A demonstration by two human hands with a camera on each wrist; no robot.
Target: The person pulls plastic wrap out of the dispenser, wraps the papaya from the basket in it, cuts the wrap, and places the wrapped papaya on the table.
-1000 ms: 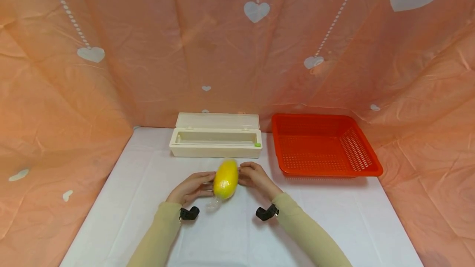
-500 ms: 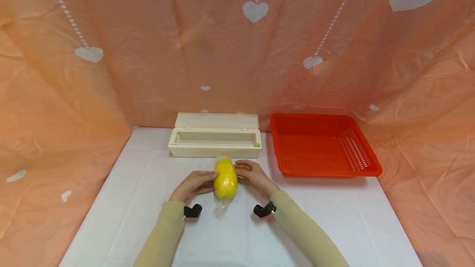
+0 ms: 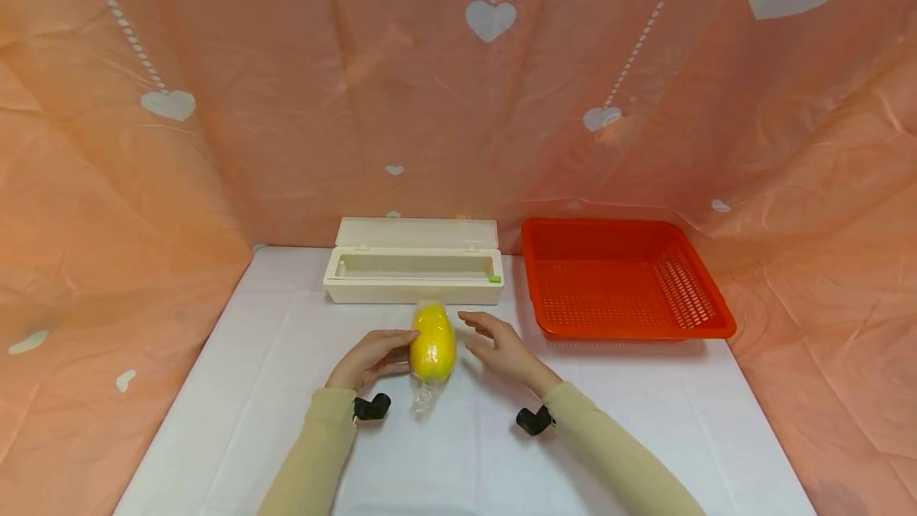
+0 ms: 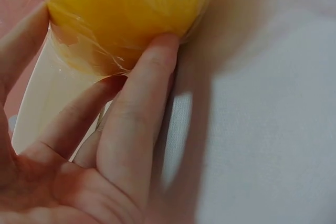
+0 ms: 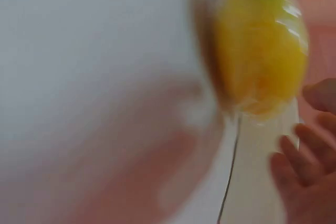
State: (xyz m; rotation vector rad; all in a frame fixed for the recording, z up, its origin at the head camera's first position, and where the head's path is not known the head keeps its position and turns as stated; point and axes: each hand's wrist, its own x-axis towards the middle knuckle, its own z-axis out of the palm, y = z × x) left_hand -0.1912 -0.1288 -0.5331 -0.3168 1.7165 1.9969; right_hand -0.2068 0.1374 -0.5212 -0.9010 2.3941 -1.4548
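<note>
A yellow oval fruit (image 3: pixel 433 342), wrapped in clear plastic film, lies near the middle of the white table with its twisted film tail (image 3: pixel 423 398) toward me. My left hand (image 3: pixel 374 357) holds its left side. The left wrist view shows thumb and fingers of that hand against the wrapped fruit (image 4: pixel 126 14). To the right, my right hand (image 3: pixel 505 347) is apart from the fruit, its fingers loosely extended and holding nothing. In the right wrist view, a gap separates the open right hand (image 5: pixel 310 166) from the fruit (image 5: pixel 262 45).
Behind the fruit stands a long cream box (image 3: pixel 415 293), its lid (image 3: pixel 417 232) raised and a green slider (image 3: pixel 494 279) at its right end. A red perforated basket (image 3: pixel 637 333) sits at the back right. White cloth covers the table (image 3: pixel 286 325); a pink heart-patterned curtain (image 3: pixel 430 102) hangs behind.
The fruit turned slightly and settled with its film tail toward me. My right hand let go and moved away to the right; my left hand stayed on the fruit.
</note>
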